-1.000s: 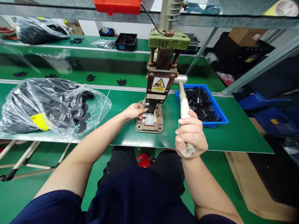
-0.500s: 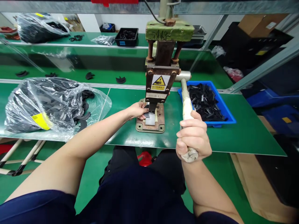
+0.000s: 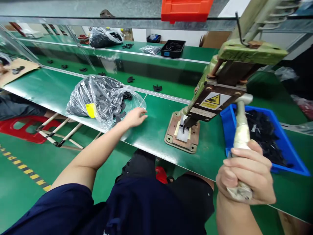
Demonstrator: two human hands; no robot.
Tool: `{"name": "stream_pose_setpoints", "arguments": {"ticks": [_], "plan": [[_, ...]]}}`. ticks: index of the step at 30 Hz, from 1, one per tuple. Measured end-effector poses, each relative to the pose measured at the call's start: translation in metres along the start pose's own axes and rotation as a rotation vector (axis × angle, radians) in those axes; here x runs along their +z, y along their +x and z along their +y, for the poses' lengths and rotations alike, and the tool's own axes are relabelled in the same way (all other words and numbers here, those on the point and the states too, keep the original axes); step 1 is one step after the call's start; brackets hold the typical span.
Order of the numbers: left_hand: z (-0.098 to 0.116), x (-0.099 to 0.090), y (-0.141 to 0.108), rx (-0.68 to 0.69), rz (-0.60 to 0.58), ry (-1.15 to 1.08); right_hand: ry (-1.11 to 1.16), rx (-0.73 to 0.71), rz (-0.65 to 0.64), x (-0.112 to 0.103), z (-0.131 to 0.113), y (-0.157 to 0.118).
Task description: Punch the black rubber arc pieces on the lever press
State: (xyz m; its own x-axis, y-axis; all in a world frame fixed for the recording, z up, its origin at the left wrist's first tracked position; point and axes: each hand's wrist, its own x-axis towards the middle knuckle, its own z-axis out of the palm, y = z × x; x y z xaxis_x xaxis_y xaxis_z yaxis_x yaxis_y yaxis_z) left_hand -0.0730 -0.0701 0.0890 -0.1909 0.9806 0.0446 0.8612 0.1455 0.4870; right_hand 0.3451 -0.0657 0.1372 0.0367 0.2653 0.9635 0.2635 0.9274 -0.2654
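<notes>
My right hand [image 3: 246, 173] is wrapped round the tape-covered lever handle [image 3: 242, 130] of a green hand press [image 3: 215, 91]. Below the press ram, a dark piece [image 3: 182, 125] sits on the metal plate of the press base [image 3: 171, 137]. My left hand [image 3: 136, 117] is over the bench beside the mouth of a clear plastic bag [image 3: 102, 94], its fingers loosely bent and apart, with nothing visible in them. Black curved pieces [image 3: 119, 115] fill the bag and spill from its opening near my left wrist.
Right of the press stands a blue tray [image 3: 290, 140] of black parts. Several black curved pieces [image 3: 157, 88] lie spaced along the green strip behind. A black bin [image 3: 173, 49] is on the back shelf. At far left, another person's hand [image 3: 3, 70] is near some cardboard [image 3: 21, 70].
My left hand has left the press base and the dark piece there and moved left to the bag. The view has swung left. My right hand still grips the lever.
</notes>
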Motion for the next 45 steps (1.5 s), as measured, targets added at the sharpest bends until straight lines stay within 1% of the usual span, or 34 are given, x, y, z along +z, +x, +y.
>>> {"name": "stream_pose_setpoints", "arguments": {"ticks": [1,2,4,6,7,9,11,14,16,19,21,23,24,26,28,29,31,33,36,39,42,45], "plan": [[-0.024,-0.015,0.002,-0.054,0.018,0.164,-0.004,-0.001,0.019,0.001,0.001,-0.001],[-0.047,-0.029,0.003,-0.111,0.009,0.299,-0.010,-0.007,0.043,0.002,0.001,-0.001],[-0.083,-0.050,0.003,-0.173,-0.092,0.489,-0.013,-0.004,0.059,0.004,0.000,-0.001],[-0.107,-0.062,0.002,-0.186,-0.203,0.582,-0.010,0.004,0.053,0.005,-0.002,-0.001],[-0.114,-0.065,0.002,-0.185,-0.243,0.599,-0.013,0.006,0.048,0.005,-0.002,0.000],[-0.120,-0.068,0.003,-0.176,-0.285,0.599,-0.021,-0.009,0.037,0.004,-0.002,0.000],[-0.121,-0.069,0.005,-0.151,-0.287,0.596,-0.027,-0.033,0.024,0.003,-0.002,0.001],[-0.116,-0.070,0.010,-0.075,-0.271,0.599,-0.031,-0.016,0.006,0.003,-0.003,0.001],[-0.110,-0.070,0.012,-0.030,-0.226,0.547,-0.030,-0.009,0.000,0.003,-0.005,0.002],[-0.096,-0.066,0.012,-0.047,-0.064,0.373,-0.019,-0.023,-0.017,0.004,-0.010,0.005],[-0.085,-0.060,0.013,-0.087,0.048,0.218,-0.022,-0.014,-0.036,0.004,-0.014,0.006],[-0.071,-0.051,0.014,-0.115,0.101,-0.028,-0.028,-0.013,-0.054,0.004,-0.018,0.008],[-0.062,-0.046,0.015,-0.134,0.102,-0.196,-0.034,-0.008,-0.061,0.004,-0.019,0.008],[-0.042,-0.032,0.015,-0.189,0.066,-0.563,-0.043,0.001,-0.068,0.003,-0.020,0.008],[-0.019,-0.016,0.013,-0.240,-0.018,-0.867,-0.050,0.012,-0.072,0.002,-0.021,0.008],[-0.007,-0.007,0.011,-0.253,-0.077,-0.978,-0.053,0.014,-0.073,0.002,-0.021,0.007],[0.018,0.011,0.008,-0.257,-0.196,-1.123,-0.053,0.016,-0.076,0.001,-0.021,0.007],[0.042,0.029,0.007,-0.244,-0.253,-1.185,-0.048,0.016,-0.074,0.002,-0.021,0.007],[0.074,0.052,0.011,-0.215,-0.233,-1.237,-0.047,0.016,-0.074,0.002,-0.021,0.007],[0.099,0.068,0.018,-0.205,-0.261,-1.251,-0.053,0.024,-0.080,0.002,-0.022,0.007],[0.117,0.079,0.025,-0.190,-0.296,-1.217,-0.054,0.026,-0.086,0.001,-0.022,0.007],[0.125,0.087,0.032,-0.161,-0.304,-1.176,-0.053,0.030,-0.084,0.001,-0.023,0.007]]}}
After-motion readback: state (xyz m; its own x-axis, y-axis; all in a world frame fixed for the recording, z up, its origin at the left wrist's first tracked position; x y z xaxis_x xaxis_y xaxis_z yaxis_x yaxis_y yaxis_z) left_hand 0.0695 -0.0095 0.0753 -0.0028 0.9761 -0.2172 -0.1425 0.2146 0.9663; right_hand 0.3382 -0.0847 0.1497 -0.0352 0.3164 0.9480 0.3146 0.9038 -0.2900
